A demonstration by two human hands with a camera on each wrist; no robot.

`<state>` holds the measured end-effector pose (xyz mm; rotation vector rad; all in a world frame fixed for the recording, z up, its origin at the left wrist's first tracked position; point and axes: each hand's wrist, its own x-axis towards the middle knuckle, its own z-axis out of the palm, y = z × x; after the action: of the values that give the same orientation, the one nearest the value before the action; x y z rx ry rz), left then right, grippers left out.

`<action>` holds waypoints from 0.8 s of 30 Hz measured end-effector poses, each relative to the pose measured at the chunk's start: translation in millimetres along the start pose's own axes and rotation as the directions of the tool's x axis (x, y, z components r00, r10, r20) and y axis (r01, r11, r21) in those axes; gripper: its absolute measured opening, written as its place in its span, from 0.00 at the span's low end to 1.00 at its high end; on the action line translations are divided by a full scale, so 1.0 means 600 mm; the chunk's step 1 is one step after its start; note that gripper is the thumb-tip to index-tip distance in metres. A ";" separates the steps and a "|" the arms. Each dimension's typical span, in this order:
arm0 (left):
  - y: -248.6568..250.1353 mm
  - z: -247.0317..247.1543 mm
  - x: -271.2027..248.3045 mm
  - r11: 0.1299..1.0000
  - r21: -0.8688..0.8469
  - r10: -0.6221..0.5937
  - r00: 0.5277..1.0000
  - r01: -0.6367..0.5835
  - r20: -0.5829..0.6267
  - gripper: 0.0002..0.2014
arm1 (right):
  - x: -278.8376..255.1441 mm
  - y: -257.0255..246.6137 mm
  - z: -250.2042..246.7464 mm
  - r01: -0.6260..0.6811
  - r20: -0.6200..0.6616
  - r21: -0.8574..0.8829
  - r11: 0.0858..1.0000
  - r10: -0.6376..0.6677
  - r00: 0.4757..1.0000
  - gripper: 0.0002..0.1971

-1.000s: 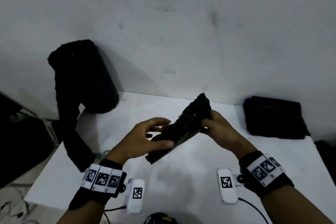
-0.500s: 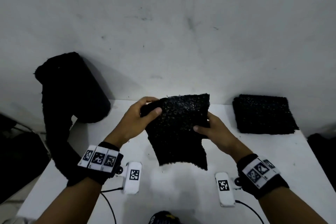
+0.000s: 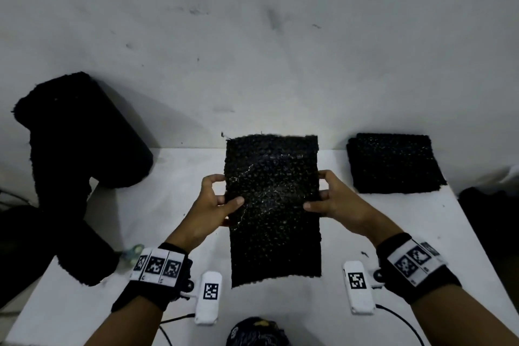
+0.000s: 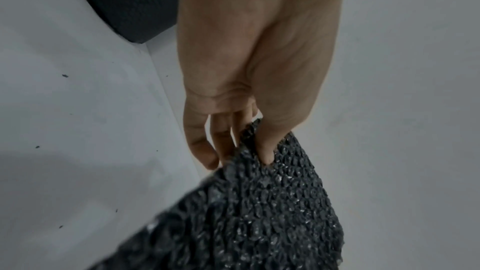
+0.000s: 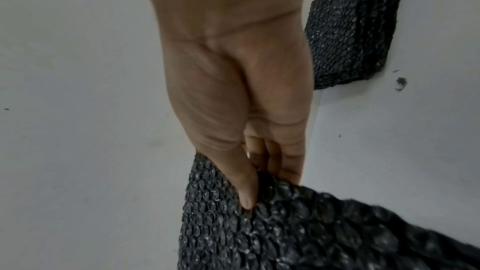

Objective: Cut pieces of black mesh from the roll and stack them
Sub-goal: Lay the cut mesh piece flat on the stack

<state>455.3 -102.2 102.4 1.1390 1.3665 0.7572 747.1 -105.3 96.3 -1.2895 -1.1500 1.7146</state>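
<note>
The person holds a cut mesh piece spread flat in front of them, above the white table. It is a black rectangle, longer than it is wide, with its far edge up near the wall line and its near edge hanging toward the wrists.

The left hand pinches the piece's left edge, thumb on the upper face and fingers tucked behind. The left wrist view shows the same grip: the thumb presses down on the mesh while the fingers curl under it. The right hand grips the right edge likewise, thumb on top and fingers behind; from the right wrist the thumb lies along the edge and the fingers fold under.

The roll lies at the table's back left corner, against the wall, with a loose strip trailing off the left edge of the table and down. It is well apart from the held piece.

The stack of cut pieces sits at the back right of the table, near the wall, apart from the right hand. Its edges look roughly lined up.

Both wrists wear black bands with white marker tags, and a white camera unit hangs from each. Small black crumbs dot the table. Something dark and rounded shows at the bottom edge of the head view; I cannot tell what it is.
</note>
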 end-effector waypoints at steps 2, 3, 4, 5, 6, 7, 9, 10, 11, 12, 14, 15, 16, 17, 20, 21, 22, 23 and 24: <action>-0.007 0.005 0.001 1.000 -0.017 -0.012 0.999 0.012 -0.035 0.26 | -0.002 0.010 -0.005 0.002 -0.053 0.007 1.000 -0.002 0.999 0.28; -0.007 0.007 0.000 1.000 -0.020 -0.004 0.999 0.003 -0.045 0.25 | -0.004 0.013 -0.008 0.016 -0.076 0.023 1.000 -0.015 0.997 0.27; -0.004 0.009 0.000 1.000 -0.025 0.014 0.999 -0.016 -0.046 0.22 | -0.006 0.014 -0.010 0.037 -0.090 0.029 0.999 -0.035 0.995 0.26; 0.000 0.011 -0.001 0.999 -0.027 0.039 0.998 -0.040 -0.039 0.19 | -0.008 0.015 -0.012 0.064 -0.094 0.018 0.998 -0.062 0.994 0.24; 0.005 0.014 -0.001 0.998 -0.025 0.064 0.998 -0.065 -0.024 0.15 | -0.010 0.017 -0.015 0.094 -0.096 -0.006 0.996 -0.095 0.991 0.22; 0.012 0.016 -0.001 0.996 -0.015 0.086 0.996 -0.086 -0.007 0.12 | -0.013 0.015 -0.016 0.126 -0.101 -0.033 0.991 -0.129 0.987 0.21; 0.025 0.021 0.000 0.993 0.003 0.116 0.993 -0.116 0.030 0.07 | -0.018 0.008 -0.024 0.172 -0.104 -0.078 0.982 -0.180 0.978 0.18; 0.032 0.023 0.001 0.993 0.008 0.121 0.991 -0.121 0.061 0.08 | -0.021 0.003 -0.030 0.185 -0.083 -0.096 0.978 -0.193 0.978 0.18; 0.038 0.026 0.003 0.992 0.029 0.120 0.988 -0.124 0.095 0.15 | -0.023 -0.003 -0.038 0.183 -0.053 -0.118 0.976 -0.191 0.980 0.20; 0.045 0.029 0.006 0.990 0.069 0.115 0.985 -0.125 0.126 0.23 | -0.023 -0.007 -0.046 0.172 -0.028 -0.162 0.972 -0.179 0.983 0.24; 0.059 0.040 0.016 0.969 0.205 0.108 0.982 -0.139 0.154 0.31 | -0.019 -0.013 -0.067 0.156 -0.040 -0.335 0.929 -0.179 0.983 0.27; 0.064 0.046 0.025 0.944 0.286 0.129 0.981 -0.166 0.144 0.30 | -0.016 -0.017 -0.078 0.154 -0.055 -0.434 0.888 -0.197 0.979 0.24; 0.068 0.053 0.035 0.907 0.368 0.167 0.978 -0.203 0.127 0.26 | -0.012 -0.021 -0.090 0.151 -0.067 -0.526 0.837 -0.218 0.974 0.18; 0.073 0.060 0.043 0.868 0.435 0.211 0.971 -0.239 0.114 0.20 | -0.009 -0.026 -0.101 0.148 -0.072 -0.586 0.797 -0.233 0.970 0.13; 0.094 0.090 0.074 0.814 0.516 0.257 0.962 -0.266 0.090 0.05 | 0.001 -0.039 -0.145 0.149 -0.096 -0.602 0.785 -0.257 0.962 0.05; 0.102 0.101 0.089 0.822 0.515 0.240 0.968 -0.245 0.076 0.05 | 0.006 -0.043 -0.161 0.143 -0.116 -0.574 0.806 -0.253 0.960 0.03; 0.109 0.112 0.102 0.846 0.489 0.209 0.976 -0.214 0.064 0.10 | 0.012 -0.046 -0.173 0.131 -0.139 -0.507 0.852 -0.231 0.963 0.05; 0.115 0.126 0.120 0.889 0.423 0.166 0.984 -0.177 0.064 0.14 | 0.017 -0.049 -0.187 0.116 -0.162 -0.397 0.911 -0.193 0.968 0.08; 0.122 0.143 0.136 0.930 0.340 0.119 0.990 -0.138 0.076 0.17 | 0.022 -0.049 -0.201 0.094 -0.176 -0.272 0.958 -0.145 0.974 0.10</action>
<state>562.8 -17.7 128.9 1.5259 1.4240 0.5861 860.0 -53.5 105.3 -1.4771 -1.3410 1.3475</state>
